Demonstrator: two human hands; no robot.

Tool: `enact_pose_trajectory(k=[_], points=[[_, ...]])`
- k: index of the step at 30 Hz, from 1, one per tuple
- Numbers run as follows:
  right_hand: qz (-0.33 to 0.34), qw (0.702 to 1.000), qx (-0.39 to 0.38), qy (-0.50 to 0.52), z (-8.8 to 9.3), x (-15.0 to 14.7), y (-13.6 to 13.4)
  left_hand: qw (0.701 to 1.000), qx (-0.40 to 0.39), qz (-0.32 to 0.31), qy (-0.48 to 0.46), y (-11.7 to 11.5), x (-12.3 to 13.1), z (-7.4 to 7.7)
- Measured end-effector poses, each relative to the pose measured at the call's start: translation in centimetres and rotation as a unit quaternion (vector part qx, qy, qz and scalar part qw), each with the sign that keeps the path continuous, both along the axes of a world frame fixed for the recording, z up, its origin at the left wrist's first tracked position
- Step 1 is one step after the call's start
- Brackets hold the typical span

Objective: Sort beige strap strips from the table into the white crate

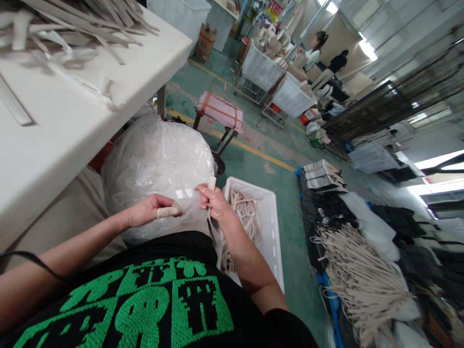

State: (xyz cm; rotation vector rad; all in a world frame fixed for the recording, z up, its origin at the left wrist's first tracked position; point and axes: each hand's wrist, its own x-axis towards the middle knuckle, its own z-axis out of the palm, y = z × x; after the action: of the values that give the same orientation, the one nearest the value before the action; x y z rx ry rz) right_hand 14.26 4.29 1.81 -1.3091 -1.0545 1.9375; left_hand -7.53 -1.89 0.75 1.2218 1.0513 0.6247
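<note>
Over the green floor (286, 203), between table (54, 140) left and crate (271, 232) right, the right hand (216, 202) pinches a strap (212, 183); the left hand (148, 210) has its fingers curled together.

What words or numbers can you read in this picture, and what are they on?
Black shirt: big green blocky print, not readable as words.
Red sign at the far end: writing too blurred to read.
Cardboard box on the floor: printing too small to read.
Beige strip in the right hand: no writing visible.
</note>
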Motion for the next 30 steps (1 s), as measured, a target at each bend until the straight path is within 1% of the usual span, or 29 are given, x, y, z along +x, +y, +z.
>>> enact_pose_trajectory(k=[1, 3, 5, 8, 11, 13, 15, 17, 18, 19, 20, 21, 23, 24, 25, 27, 30], points=[[-0.008, 1.0, 0.013, -0.005, 0.1, -0.7, -0.1, 1.0, -0.005, 0.001, 0.002, -0.2, 0.7, -0.2], [-0.014, 0.998, 0.052, -0.023, 0.3, -2.0, -0.4, 0.999, 0.0, 0.04, 0.01, -0.5, 1.8, -0.7], [-0.01, 0.995, 0.085, -0.043, 0.3, -3.1, -0.7, 0.997, 0.009, 0.076, 0.013, -0.5, 2.3, -1.3], [-0.009, 0.992, 0.108, -0.072, 0.1, -4.3, -0.9, 0.995, 0.02, 0.095, 0.026, -0.4, 2.3, -2.1], [-0.005, 0.99, 0.112, -0.083, -0.3, -5.2, -0.9, 0.991, 0.026, 0.108, 0.075, -0.4, 2.0, -2.8], [0.001, 0.99, 0.114, -0.082, -0.4, -5.3, -0.8, 0.989, 0.017, 0.118, 0.088, -0.4, 1.9, -3.1], [-0.009, 0.99, 0.122, -0.071, -0.5, -5.1, -0.6, 0.988, -0.011, 0.145, 0.059, -0.3, 1.8, -3.3], [-0.034, 0.99, 0.123, -0.056, -0.5, -4.4, -0.6, 0.979, -0.051, 0.197, -0.006, 0.1, 1.6, -3.2], [-0.042, 0.991, 0.114, -0.049, -0.5, -3.9, -0.8, 0.97, -0.072, 0.23, -0.043, 0.3, 1.4, -3.1], [-0.033, 0.994, 0.095, -0.044, -0.5, -3.5, -1.0, 0.958, -0.091, 0.261, -0.078, 0.5, 1.2, -3.0], [-0.007, 0.997, 0.068, -0.038, -0.6, -3.1, -1.4, 0.947, -0.107, 0.285, -0.107, 0.7, 1.0, -2.8], [0.036, 0.998, 0.036, -0.031, -0.7, -2.8, -1.9, 0.936, -0.119, 0.302, -0.132, 0.9, 0.9, -2.7], [0.131, 0.991, -0.023, -0.013, -1.0, -2.7, -3.1, 0.922, -0.131, 0.321, -0.171, 1.2, 0.7, -2.7], [0.168, 0.985, -0.044, -0.005, -1.2, -2.9, -3.7, 0.919, -0.133, 0.323, -0.184, 1.2, 0.6, -2.7], [0.19, 0.98, -0.054, 0.0, -1.4, -3.2, -4.2, 0.916, -0.134, 0.324, -0.194, 1.2, 0.7, -2.7], [0.2, 0.978, -0.058, -0.001, -1.7, -4.1, -5.0, 0.913, -0.141, 0.322, -0.205, 1.1, 0.8, -2.7], [0.197, 0.978, -0.059, -0.019, -2.0, -5.4, -5.2, 0.917, -0.153, 0.308, -0.201, 1.0, 1.0, -2.8]])
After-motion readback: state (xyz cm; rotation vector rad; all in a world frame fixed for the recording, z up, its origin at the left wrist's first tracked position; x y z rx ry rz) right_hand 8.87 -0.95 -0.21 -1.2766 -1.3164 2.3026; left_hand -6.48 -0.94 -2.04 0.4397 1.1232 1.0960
